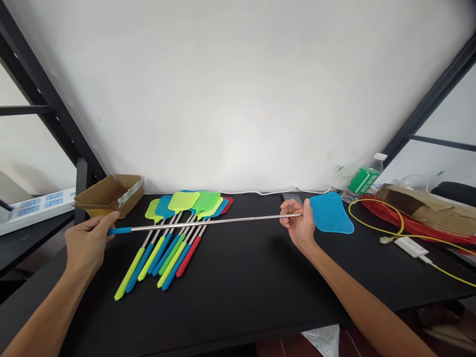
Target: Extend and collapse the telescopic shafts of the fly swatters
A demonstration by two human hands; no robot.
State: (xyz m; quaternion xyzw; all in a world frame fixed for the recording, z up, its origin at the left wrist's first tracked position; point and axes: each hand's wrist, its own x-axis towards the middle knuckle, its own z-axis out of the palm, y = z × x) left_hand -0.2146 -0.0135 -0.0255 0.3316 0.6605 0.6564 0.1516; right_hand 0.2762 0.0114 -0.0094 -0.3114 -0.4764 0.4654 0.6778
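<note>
A blue fly swatter (331, 213) with a long metal telescopic rod is held level above the black table by both hands. My left hand (88, 240) is closed on its blue handle at the left end. Near the swatter's head, my right hand (298, 223) grips the rod between thumb and fingers. Behind and below the rod lie several more fly swatters (185, 202) in a loose row, their heads overlapping toward the wall. Their handles, in yellow-green (129, 274), blue, green and red (189, 256), point toward me.
An open cardboard box (109, 195) stands back left, beside a white power strip (40, 206). At the right are a plastic bottle (366, 176), a yellow cable (366, 229), a white adapter (409, 246) and brown packaging (427, 208) on red material. A white wall rises behind the table (245, 287).
</note>
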